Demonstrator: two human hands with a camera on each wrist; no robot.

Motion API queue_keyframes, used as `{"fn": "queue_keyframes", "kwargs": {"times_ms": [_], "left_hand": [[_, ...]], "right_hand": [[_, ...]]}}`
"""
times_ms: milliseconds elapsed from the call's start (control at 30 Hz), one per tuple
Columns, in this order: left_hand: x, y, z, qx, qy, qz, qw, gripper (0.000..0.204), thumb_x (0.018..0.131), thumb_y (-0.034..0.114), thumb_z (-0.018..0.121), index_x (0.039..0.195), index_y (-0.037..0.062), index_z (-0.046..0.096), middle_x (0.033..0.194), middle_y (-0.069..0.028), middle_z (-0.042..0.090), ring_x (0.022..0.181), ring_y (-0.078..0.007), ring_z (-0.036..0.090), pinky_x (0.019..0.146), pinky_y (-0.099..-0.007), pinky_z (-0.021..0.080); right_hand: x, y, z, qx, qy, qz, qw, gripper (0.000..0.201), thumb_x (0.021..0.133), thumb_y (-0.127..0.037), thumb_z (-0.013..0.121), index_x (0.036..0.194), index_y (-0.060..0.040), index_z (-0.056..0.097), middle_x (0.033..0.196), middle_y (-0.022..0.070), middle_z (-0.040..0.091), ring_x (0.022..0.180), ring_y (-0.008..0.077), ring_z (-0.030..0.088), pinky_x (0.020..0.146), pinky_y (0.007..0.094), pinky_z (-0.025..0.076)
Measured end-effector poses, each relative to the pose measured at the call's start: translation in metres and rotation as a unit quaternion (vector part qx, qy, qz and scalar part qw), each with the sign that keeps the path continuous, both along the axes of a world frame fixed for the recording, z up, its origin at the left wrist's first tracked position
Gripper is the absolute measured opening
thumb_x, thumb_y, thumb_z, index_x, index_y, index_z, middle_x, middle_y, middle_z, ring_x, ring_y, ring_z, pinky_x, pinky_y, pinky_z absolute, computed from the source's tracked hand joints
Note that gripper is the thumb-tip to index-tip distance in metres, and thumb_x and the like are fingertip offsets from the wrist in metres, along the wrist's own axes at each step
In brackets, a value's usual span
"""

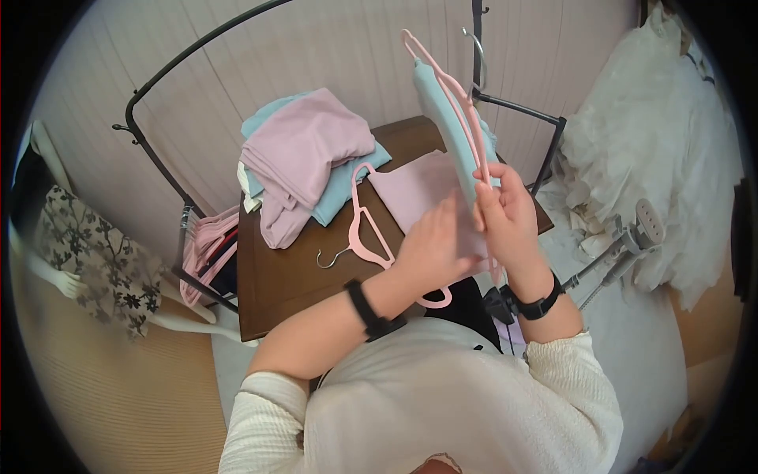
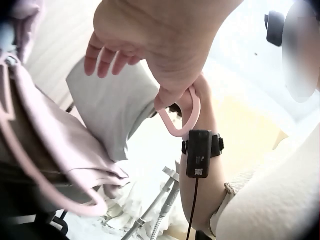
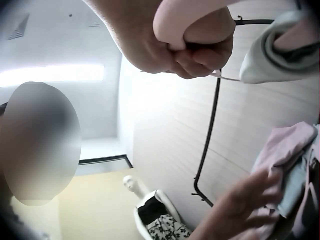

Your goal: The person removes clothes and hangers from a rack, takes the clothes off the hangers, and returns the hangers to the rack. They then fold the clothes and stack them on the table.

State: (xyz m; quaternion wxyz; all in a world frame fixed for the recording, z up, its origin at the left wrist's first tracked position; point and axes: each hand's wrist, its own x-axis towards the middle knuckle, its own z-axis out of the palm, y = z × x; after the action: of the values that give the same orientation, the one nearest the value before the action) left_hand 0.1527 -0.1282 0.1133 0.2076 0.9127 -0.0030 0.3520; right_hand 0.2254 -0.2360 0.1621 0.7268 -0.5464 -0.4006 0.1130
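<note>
In the head view my right hand (image 1: 507, 212) grips a pink clothes hanger (image 1: 467, 103) upright, with a light blue garment (image 1: 444, 107) folded over it. The hanger's rounded end (image 2: 195, 116) sticks out by that hand in the left wrist view. Beside it, my left hand (image 1: 430, 251) has its fingers extended and grips nothing; it overlaps a pink garment (image 1: 414, 186) at the table's front. The left fingers (image 2: 104, 62) show spread apart in the left wrist view. A second pink hanger (image 1: 359, 229) with a metal hook lies left of that garment.
A brown table (image 1: 276, 292) bears a heap of pink and blue garments (image 1: 316, 150). Around it runs a dark rack frame (image 1: 158, 170), with more pink hangers (image 1: 209, 253) at the left. A mannequin (image 1: 79, 261), white gowns (image 1: 647, 142) and a grey stand (image 1: 624, 241) are nearby.
</note>
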Motion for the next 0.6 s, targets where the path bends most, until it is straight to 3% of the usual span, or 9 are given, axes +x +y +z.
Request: {"fn": "queue_keyframes", "kwargs": {"times_ms": [67,100,167,233,400,433,500,567,600], "left_hand": [[0.029,-0.004,0.012,-0.046,0.154,-0.032,0.987,0.041,0.069,0.021,0.065,0.101,-0.0004,0.052,0.097,-0.0197,0.057,0.092,-0.0332,0.056,0.074,-0.0432,0.046],[0.035,-0.003,0.016,-0.046,0.151,-0.033,0.987,0.041,0.069,0.021,0.065,0.101,-0.0004,0.052,0.097,-0.0197,0.057,0.092,-0.0332,0.056,0.074,-0.0432,0.046],[0.044,-0.001,0.028,0.057,0.278,0.034,0.958,0.028,0.071,0.019,0.061,0.094,0.0038,0.056,0.086,-0.0187,0.061,0.085,-0.0340,0.059,0.069,-0.0449,0.047],[0.048,0.014,0.035,0.114,0.285,-0.011,0.952,0.024,0.072,0.016,0.059,0.092,0.0036,0.056,0.082,-0.0182,0.061,0.084,-0.0344,0.059,0.069,-0.0440,0.047],[0.026,0.042,0.088,0.182,0.269,-0.061,0.944,0.020,0.076,0.011,0.053,0.093,0.0009,0.057,0.081,-0.0211,0.060,0.082,-0.0343,0.058,0.071,-0.0380,0.047],[0.022,0.047,0.094,0.105,0.195,-0.077,0.972,0.018,0.077,0.009,0.050,0.090,-0.0004,0.056,0.083,-0.0200,0.061,0.082,-0.0331,0.059,0.071,-0.0386,0.047],[0.008,0.048,0.110,0.030,0.118,-0.078,0.989,0.016,0.077,0.007,0.047,0.088,-0.0016,0.055,0.085,-0.0188,0.062,0.083,-0.0318,0.060,0.071,-0.0393,0.046],[-0.013,0.041,0.120,-0.271,-0.010,-0.184,0.945,0.024,0.082,0.009,0.045,0.101,-0.0032,0.054,0.091,-0.0168,0.062,0.086,-0.0241,0.060,0.074,-0.0355,0.045],[-0.026,0.042,0.113,-0.273,-0.041,-0.194,0.941,0.031,0.085,0.010,0.043,0.113,-0.0028,0.051,0.100,-0.0142,0.060,0.091,-0.0198,0.057,0.079,-0.0324,0.045]], "right_hand": [[-0.006,-0.008,0.000,0.004,-0.027,-0.023,0.999,0.015,0.092,-0.014,0.045,0.103,-0.0036,0.046,0.055,-0.0048,0.043,0.047,0.0013,0.037,0.043,0.0183,0.028],[-0.006,-0.015,-0.002,-0.010,-0.041,-0.051,0.998,0.016,0.091,-0.013,0.045,0.104,-0.0029,0.046,0.056,-0.0044,0.045,0.048,0.0016,0.038,0.045,0.0182,0.029],[-0.001,-0.026,-0.005,-0.026,-0.057,-0.083,0.995,0.017,0.091,-0.013,0.046,0.105,-0.0023,0.047,0.057,-0.0041,0.046,0.050,0.0019,0.039,0.046,0.0181,0.031],[0.010,-0.036,-0.014,-0.037,-0.134,-0.211,0.967,0.019,0.091,-0.012,0.046,0.106,-0.0013,0.048,0.059,-0.0039,0.047,0.053,0.0029,0.040,0.050,0.0185,0.033],[0.045,-0.049,-0.037,0.007,-0.081,-0.281,0.956,0.016,0.091,-0.013,0.046,0.103,-0.0018,0.047,0.058,-0.0045,0.042,0.050,0.0028,0.037,0.046,0.0179,0.029],[0.050,-0.049,-0.038,0.009,-0.081,-0.275,0.958,0.016,0.091,-0.013,0.046,0.103,-0.0018,0.047,0.058,-0.0045,0.042,0.050,0.0028,0.037,0.046,0.0179,0.029],[0.064,-0.051,-0.043,0.086,0.105,-0.153,0.979,0.011,0.091,-0.013,0.046,0.097,-0.0035,0.046,0.054,-0.0066,0.036,0.043,0.0019,0.032,0.039,0.0174,0.024],[0.073,-0.051,-0.052,0.061,0.148,-0.128,0.979,0.008,0.090,-0.013,0.046,0.094,-0.0051,0.045,0.052,-0.0077,0.034,0.037,0.0012,0.027,0.034,0.0179,0.020],[0.071,-0.051,-0.054,0.025,0.154,-0.118,0.981,0.008,0.090,-0.012,0.046,0.094,-0.0050,0.046,0.052,-0.0078,0.034,0.037,0.0010,0.027,0.034,0.0179,0.019]]}}
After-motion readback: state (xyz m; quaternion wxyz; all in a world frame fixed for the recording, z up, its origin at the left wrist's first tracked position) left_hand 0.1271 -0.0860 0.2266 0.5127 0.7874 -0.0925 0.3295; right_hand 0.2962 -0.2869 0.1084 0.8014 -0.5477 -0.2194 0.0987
